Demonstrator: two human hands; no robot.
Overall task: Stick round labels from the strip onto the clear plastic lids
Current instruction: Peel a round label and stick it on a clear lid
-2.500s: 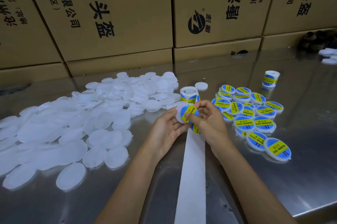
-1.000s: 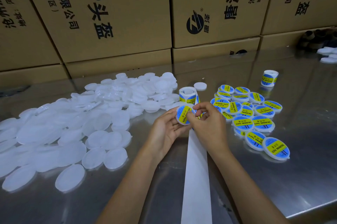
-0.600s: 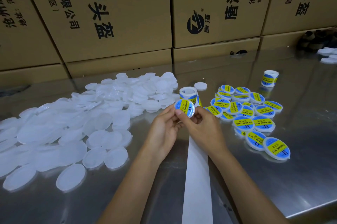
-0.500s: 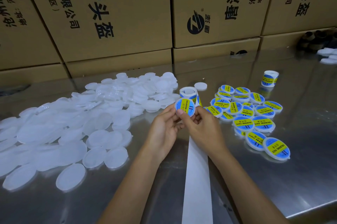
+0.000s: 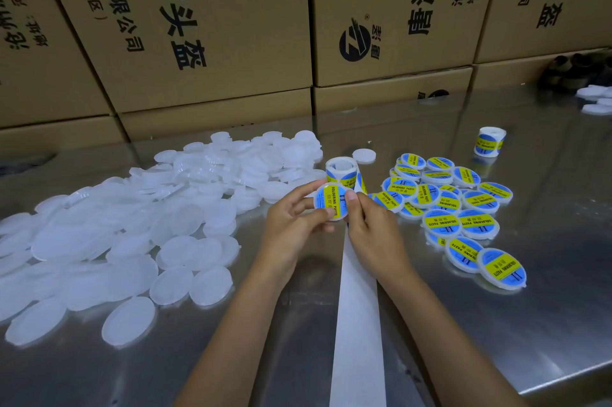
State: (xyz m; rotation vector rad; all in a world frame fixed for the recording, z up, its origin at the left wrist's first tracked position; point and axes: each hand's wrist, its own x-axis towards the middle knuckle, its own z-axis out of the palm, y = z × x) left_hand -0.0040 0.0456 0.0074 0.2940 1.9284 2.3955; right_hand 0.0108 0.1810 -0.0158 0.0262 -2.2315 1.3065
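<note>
Hands point(image 5: 334, 227) pinching labelled lid point(image 5: 332, 202), roll point(image 5: 342, 171) half-hidden

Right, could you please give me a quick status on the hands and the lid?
Left hand and right hand both pinch one lid. Label on, right thumb pressing it. Nothing in the way.

Two bare hands meeting at the middle, forearms reaching in from below.

The left hand point(image 5: 291, 221) is curling its fingers and thumb around the rim of a labelled lid point(image 5: 332, 201), holding it up facing the camera, while the right hand point(image 5: 372, 227) is pressing its thumb onto the lid's face, its other fingers tucking in behind. Both forearms are converging, bare to the elbow.
</note>
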